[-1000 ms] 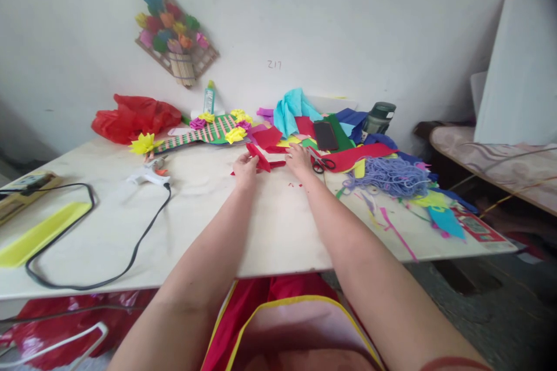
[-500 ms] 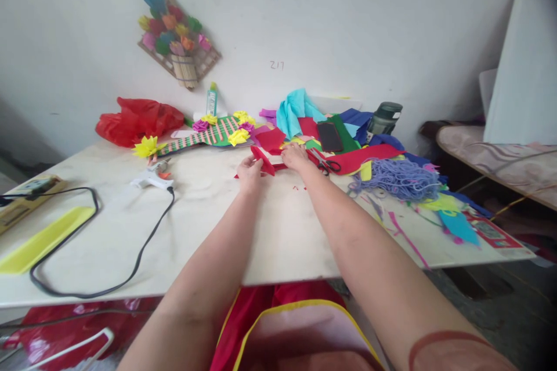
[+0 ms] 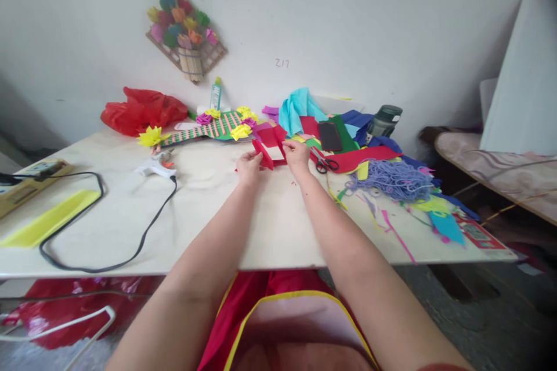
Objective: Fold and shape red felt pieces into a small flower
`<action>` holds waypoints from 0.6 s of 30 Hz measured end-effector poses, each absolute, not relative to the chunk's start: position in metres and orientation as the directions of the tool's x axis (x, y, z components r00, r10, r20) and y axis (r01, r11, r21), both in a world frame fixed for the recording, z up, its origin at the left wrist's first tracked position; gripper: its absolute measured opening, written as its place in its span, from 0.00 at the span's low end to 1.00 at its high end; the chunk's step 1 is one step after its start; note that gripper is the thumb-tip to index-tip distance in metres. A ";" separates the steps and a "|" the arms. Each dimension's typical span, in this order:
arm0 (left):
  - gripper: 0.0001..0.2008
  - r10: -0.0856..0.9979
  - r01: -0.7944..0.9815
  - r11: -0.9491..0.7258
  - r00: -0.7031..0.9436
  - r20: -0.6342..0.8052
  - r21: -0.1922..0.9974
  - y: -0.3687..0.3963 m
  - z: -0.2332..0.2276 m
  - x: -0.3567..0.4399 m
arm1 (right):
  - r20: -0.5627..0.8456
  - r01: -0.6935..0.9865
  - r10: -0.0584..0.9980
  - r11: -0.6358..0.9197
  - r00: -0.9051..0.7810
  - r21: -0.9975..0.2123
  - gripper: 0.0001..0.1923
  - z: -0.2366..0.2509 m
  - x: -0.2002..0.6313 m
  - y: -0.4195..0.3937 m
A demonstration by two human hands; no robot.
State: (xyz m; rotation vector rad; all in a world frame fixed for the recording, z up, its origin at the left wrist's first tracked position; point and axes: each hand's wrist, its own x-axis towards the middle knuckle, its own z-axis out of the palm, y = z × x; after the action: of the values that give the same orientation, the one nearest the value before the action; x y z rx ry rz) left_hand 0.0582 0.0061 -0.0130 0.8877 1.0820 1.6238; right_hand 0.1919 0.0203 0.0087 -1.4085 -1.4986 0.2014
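Both hands are at a red sheet [image 3: 264, 155], felt or crepe paper, which lies around a white piece [image 3: 275, 153] near the middle of the table. My left hand [image 3: 250, 166] is closed on the left side of it, where a red flap stands up. On the right side, my right hand [image 3: 297, 157] pinches another raised red edge. Just right of that hand lie black-handled scissors [image 3: 324, 163]. Several tiny red scraps [image 3: 294, 184] are scattered in front of it.
A white glue gun [image 3: 157, 168] with a black cord rests on the left. Behind stands a flower-decorated, guitar-shaped craft [image 3: 209, 132]. To the right are purple yarn [image 3: 389, 179], a dark phone [image 3: 331, 135], coloured sheets and a dark bottle [image 3: 384, 122].
My right hand has gone from lying over the red sheet's right side to pinching a flap that now stands up. The left hand keeps its hold. The view has shifted slightly.
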 end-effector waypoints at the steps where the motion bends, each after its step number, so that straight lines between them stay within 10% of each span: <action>1: 0.10 0.959 -0.319 -0.146 -0.279 0.055 0.936 0.006 -0.013 0.058 | 0.520 0.570 0.823 0.320 0.230 -0.757 0.15 0.006 0.189 0.018; 18: 0.10 0.968 -0.280 -0.150 -0.236 0.083 0.948 0.006 -0.017 0.059 | 0.212 0.016 0.943 0.215 0.258 -0.976 0.07 0.010 0.180 0.001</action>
State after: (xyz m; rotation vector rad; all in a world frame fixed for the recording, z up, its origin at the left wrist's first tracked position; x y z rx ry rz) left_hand 0.0592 0.0058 -0.0168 0.9504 1.0775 1.5874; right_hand 0.1804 0.0006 0.0095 -1.1531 -1.1026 0.8679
